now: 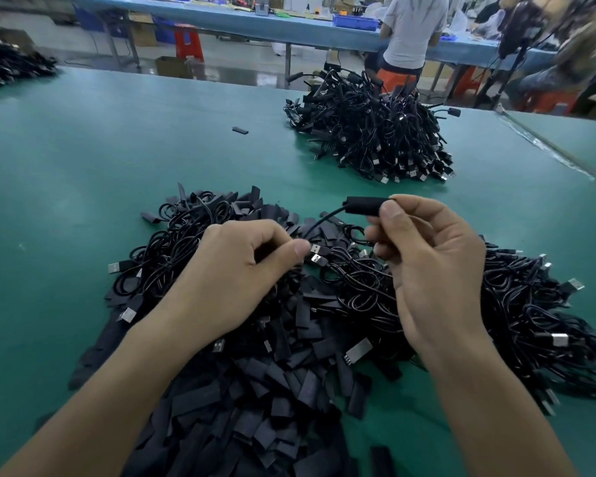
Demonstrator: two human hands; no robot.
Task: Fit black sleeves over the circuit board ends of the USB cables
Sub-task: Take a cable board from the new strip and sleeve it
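My right hand pinches a black sleeve that covers one end of a USB cable; the thin black cable leaves its left end and curves down. My left hand has its fingers curled and pinches the cable beside its metal USB plug. Both hands hover above a heap of flat black sleeves at the front. A tangle of USB cables lies to the right of that heap. The circuit board is hidden inside the sleeve.
A second pile of sleeved cables sits at the far middle of the green table. One loose sleeve lies alone to its left. More cables lie at the far left. A person in a white shirt sits beyond the table.
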